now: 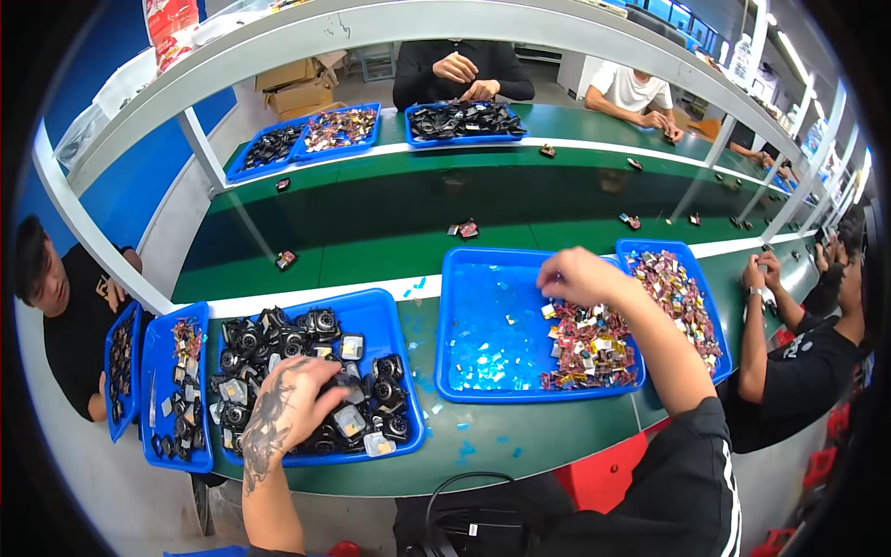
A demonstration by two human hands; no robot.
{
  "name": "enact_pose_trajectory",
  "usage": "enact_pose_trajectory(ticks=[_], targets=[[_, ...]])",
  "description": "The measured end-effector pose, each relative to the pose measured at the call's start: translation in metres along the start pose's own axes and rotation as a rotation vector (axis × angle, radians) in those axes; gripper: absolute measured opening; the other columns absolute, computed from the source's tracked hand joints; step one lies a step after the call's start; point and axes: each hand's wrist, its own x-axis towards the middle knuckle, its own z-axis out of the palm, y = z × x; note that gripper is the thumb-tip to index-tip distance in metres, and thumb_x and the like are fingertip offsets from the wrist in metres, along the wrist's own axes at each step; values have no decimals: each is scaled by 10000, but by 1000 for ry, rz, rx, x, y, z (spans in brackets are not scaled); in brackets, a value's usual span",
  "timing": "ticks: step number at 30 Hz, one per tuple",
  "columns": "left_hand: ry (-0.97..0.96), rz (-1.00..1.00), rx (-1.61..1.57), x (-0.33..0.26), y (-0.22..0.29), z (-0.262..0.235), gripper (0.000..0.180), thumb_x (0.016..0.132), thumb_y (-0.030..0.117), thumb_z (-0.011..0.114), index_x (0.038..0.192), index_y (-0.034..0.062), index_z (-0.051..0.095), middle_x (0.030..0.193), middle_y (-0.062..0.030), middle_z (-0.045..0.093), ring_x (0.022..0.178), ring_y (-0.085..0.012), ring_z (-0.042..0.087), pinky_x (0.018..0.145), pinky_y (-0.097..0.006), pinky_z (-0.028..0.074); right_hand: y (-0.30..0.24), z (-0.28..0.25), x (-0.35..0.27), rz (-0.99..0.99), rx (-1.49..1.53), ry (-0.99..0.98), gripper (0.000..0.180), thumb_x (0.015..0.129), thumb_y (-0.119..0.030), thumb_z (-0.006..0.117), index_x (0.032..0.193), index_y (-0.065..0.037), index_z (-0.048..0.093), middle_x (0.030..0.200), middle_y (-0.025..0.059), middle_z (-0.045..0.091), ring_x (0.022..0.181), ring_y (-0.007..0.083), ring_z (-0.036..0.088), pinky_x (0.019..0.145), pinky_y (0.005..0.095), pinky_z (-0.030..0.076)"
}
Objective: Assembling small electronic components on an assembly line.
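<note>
My left hand (290, 404), tattooed on its back, is over a blue tray (408, 376) heaped with black plastic housings (278, 330) with round lens-like fronts. Its thumb and fingers close around one dark housing (350, 384) at the heap's middle. Several pieces there carry clear or whitish squares. To the right, my right hand (585, 277) hangs over the far edge of another blue tray (492, 397). Its fingers are curled together, and what they hold, if anything, is hidden. Small reddish circuit boards (589, 348) with wires fill this tray's right half; shiny bluish scraps (492, 325) lie at left.
A further tray of circuit boards (673, 297) stands at right, a narrow mixed tray (167, 371) at left. Past a white rail, loose parts (464, 229) lie on a green belt (371, 237). A white frame bar (445, 23) spans overhead. Co-workers sit opposite and at both sides.
</note>
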Motion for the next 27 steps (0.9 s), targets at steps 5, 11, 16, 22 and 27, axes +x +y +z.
enact_pose_trajectory(ticks=[5, 11, 16, 22, 27], targets=[[244, -240, -577, 38, 21, 15, 181, 893, 85, 634, 998, -52, 692, 849, -84, 715, 730, -118, 648, 645, -249, 499, -6, 35, -34, 321, -232, 206, 250, 796, -147, 679, 1031, -60, 677, 834, 134, 698, 834, 338, 672, 776, 430, 530], [-6, -324, -1831, 50, 77, 62, 178, 940, 72, 587, 1103, 17, 543, 933, -156, 673, 923, -240, 676, 792, -415, 598, -39, 30, -43, 214, 107, 567, 219, 798, -44, 658, 1015, -22, 667, 789, 129, 684, 722, 251, 674, 700, 338, 532], [-72, -283, -1687, 48, 83, 81, 256, 967, 106, 553, 1216, 51, 576, 1088, -77, 580, 918, -150, 602, 790, -291, 569, -137, 37, -66, 130, 619, 536, 184, 829, -22, 689, 1013, -28, 679, 822, 40, 677, 749, 89, 626, 676, 237, 500], [247, -10, -996, 51, 89, 93, 227, 798, 110, 752, 1008, 48, 691, 993, -66, 517, 723, -104, 571, 610, -235, 471, -160, 73, -38, 24, 947, 462, 116, 853, -94, 695, 936, -14, 686, 843, 25, 683, 799, 72, 605, 666, 236, 482], [326, 18, -982, 54, 83, 100, 123, 822, 123, 732, 907, 35, 722, 914, -43, 562, 684, -78, 539, 576, -209, 442, -156, 82, -35, 39, 880, 509, 138, 848, -125, 711, 911, -4, 694, 834, 25, 681, 763, 80, 602, 658, 233, 478]])
